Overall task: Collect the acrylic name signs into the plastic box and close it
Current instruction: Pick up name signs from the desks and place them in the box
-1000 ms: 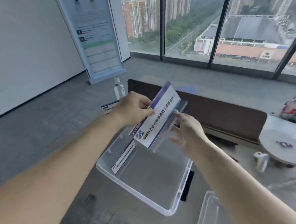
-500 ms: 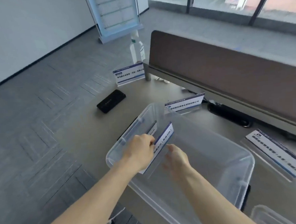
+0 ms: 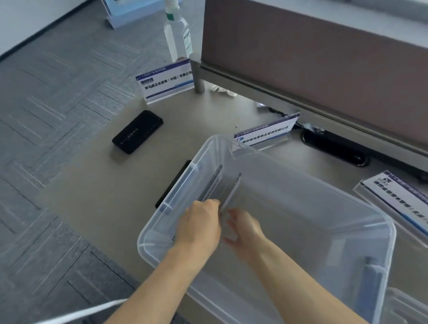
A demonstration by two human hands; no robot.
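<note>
A clear plastic box (image 3: 392,229) stands open on the grey desk. Both my hands are down inside it at its left end. My left hand (image 3: 201,227) pinches the near end of an acrylic name sign (image 3: 233,189) that stands on edge, seen edge-on. My right hand (image 3: 243,227) touches the same sign from the right with loosely curled fingers. A second sign (image 3: 210,183) leans against the box's left wall. Three more signs are outside: one at the desk's far corner (image 3: 166,81), one just behind the box (image 3: 266,130), one lying at the right (image 3: 406,206).
A black phone (image 3: 137,131) lies on the desk left of the box. A clear bottle (image 3: 177,35) stands at the far corner beside the brown partition (image 3: 326,57). A clear lid's corner (image 3: 414,310) shows at the bottom right. A black cable grommet (image 3: 334,150) sits behind the box.
Both hands carried the sign from above the box down into it and turned it on edge next to the first sign. The view tilted down toward the desk.
</note>
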